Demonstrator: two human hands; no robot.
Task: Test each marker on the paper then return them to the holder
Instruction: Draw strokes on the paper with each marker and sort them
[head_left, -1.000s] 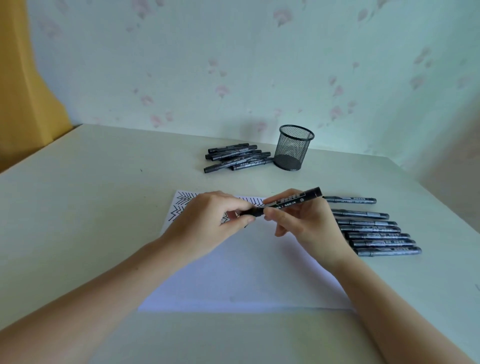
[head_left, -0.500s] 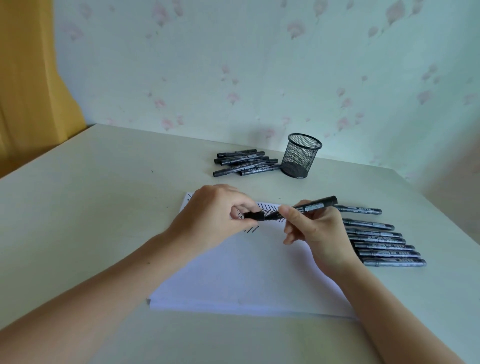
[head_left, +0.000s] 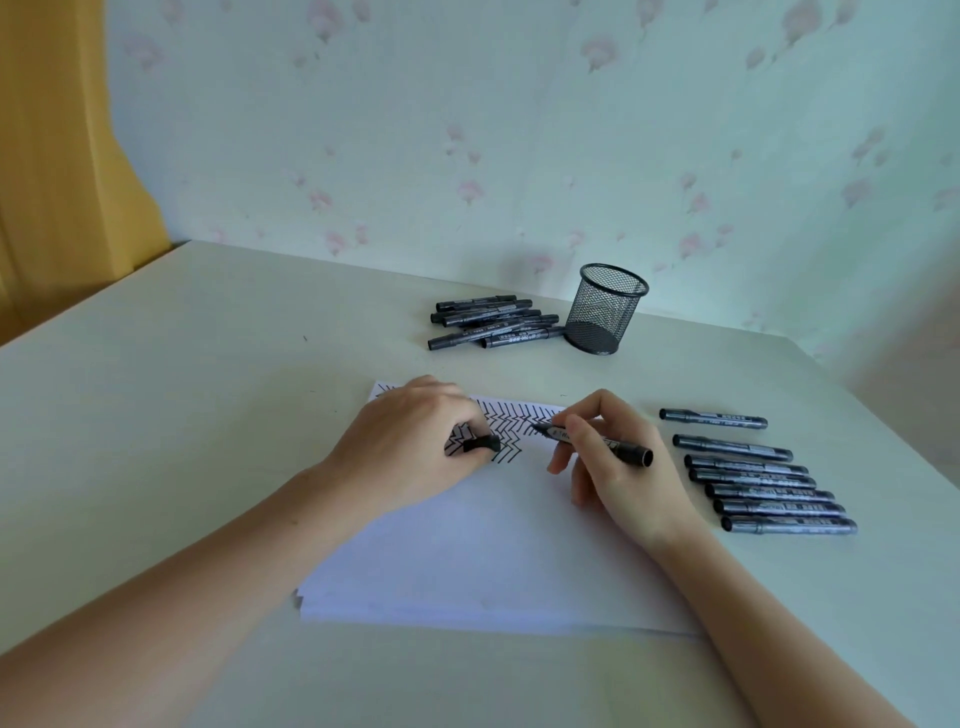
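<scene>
Now the right hand (head_left: 618, 457) pinches an uncapped marker (head_left: 597, 441) over the top of the paper (head_left: 488, 545) — its long axis runs left to right, tip pointing left at the zigzag marks (head_left: 514, 421), blunt end toward the right. Curled fingers of the left hand (head_left: 410, 447) hold the black cap (head_left: 482, 443) against the sheet. Behind them the mesh holder (head_left: 605, 309) stands upright with no marker visible inside — a pile of markers (head_left: 493, 327) lies just left of it. Seven more markers (head_left: 753, 478) lie in a row right of the paper, each lengthwise left to right.
</scene>
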